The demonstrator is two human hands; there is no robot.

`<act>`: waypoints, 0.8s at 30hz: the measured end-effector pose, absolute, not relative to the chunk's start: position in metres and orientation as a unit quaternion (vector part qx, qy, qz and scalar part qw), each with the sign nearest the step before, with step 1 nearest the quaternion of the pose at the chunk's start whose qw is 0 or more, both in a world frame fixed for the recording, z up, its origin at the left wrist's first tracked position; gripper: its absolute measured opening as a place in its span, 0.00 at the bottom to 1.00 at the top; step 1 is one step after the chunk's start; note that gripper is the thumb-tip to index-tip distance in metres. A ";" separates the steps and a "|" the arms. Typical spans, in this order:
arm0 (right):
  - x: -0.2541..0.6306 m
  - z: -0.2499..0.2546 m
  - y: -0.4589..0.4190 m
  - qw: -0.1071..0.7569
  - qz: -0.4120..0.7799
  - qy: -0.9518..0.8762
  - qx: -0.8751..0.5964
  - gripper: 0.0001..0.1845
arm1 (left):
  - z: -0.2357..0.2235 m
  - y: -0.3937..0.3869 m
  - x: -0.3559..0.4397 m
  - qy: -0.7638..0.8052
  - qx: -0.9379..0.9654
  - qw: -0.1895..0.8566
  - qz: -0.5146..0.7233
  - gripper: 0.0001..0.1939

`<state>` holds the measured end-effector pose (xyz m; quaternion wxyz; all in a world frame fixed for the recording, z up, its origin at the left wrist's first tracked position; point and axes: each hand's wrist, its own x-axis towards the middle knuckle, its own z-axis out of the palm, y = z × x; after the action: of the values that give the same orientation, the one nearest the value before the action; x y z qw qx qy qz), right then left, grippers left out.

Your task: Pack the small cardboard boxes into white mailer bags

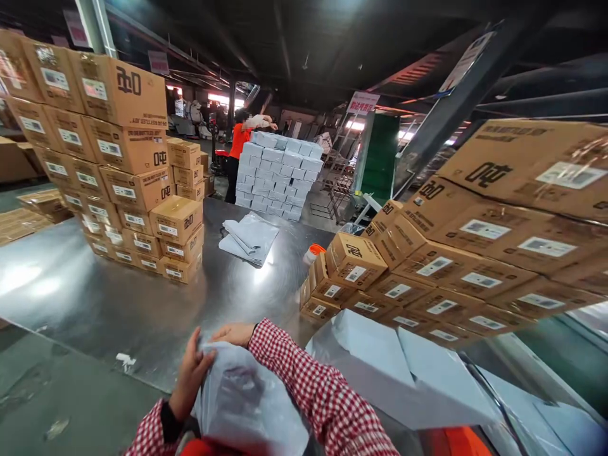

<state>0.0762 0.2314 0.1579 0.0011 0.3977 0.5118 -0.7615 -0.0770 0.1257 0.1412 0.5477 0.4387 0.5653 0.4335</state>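
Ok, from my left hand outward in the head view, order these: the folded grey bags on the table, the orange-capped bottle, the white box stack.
From the left hand:
1. Folded grey bags, mid-table, ahead.
2. Orange-capped bottle, right of them; close call with the bags.
3. White box stack, far end, beside a person in orange.

Stacked boxes (128, 164) stand left on the table (95, 304), more boxes (475, 253) right, flat bags (249, 237) between.

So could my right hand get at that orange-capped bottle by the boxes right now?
Probably not as things stand. The right hand is closed on the grey plastic bag along with the left hand, and the orange-capped bottle stands well across the metal table.
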 end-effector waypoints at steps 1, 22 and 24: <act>0.076 0.157 0.232 0.014 -0.765 0.507 0.398 0.09 | 0.141 0.126 -0.076 0.565 0.436 0.547 0.437 0.62; 0.093 0.173 0.238 -0.132 -0.619 0.542 0.553 0.15 | 0.140 0.131 -0.082 0.591 0.469 0.504 0.420 0.53; 0.105 0.174 0.237 -0.174 -0.612 0.507 0.582 0.16 | 0.142 0.131 -0.094 0.612 0.470 0.464 0.436 0.52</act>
<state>0.1054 0.2372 0.1739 -0.1738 0.5822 0.5066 -0.6117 -0.0937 0.1308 0.1424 0.4637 0.4701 0.6117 0.4357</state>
